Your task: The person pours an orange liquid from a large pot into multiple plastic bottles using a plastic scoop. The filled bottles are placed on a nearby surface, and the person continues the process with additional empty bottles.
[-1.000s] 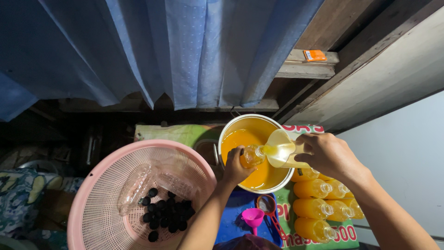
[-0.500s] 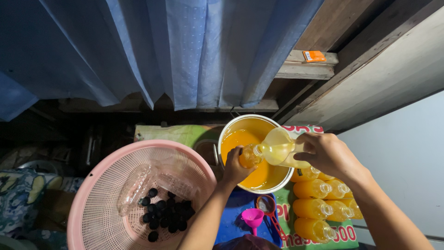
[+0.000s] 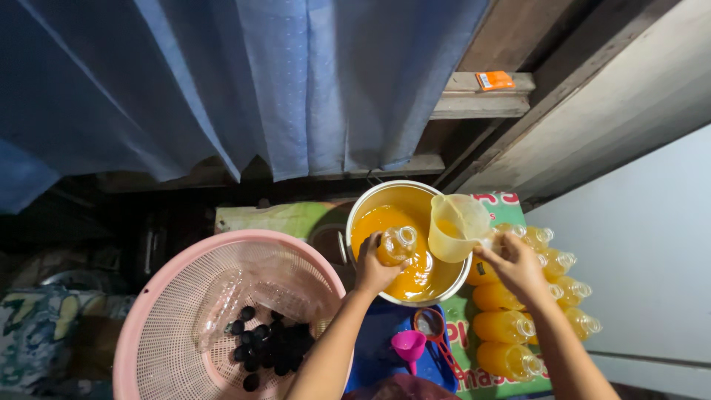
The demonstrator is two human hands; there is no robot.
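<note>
Leftmost, at seven o'clock, a pink basket [image 3: 159, 326], cut off below, holds dark caps [image 3: 270, 348]. Centrally, the left hand [image 3: 376, 268] grips a bottle [image 3: 398, 246] over the pot [image 3: 370, 204]; rightward, the right hand [image 3: 511, 263] pinches a jug [image 3: 455, 226], its handle hidden.

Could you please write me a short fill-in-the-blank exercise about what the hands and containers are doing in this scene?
1. The left hand holds a small clear bottle over the pot of ____ liquid.
2. The right hand holds a translucent plastic ____ by its handle.
3. The black caps lie inside a ____ basket.
4. The small funnel near the pot is ____ in colour.

Missing words: orange; jug; pink; pink
</note>
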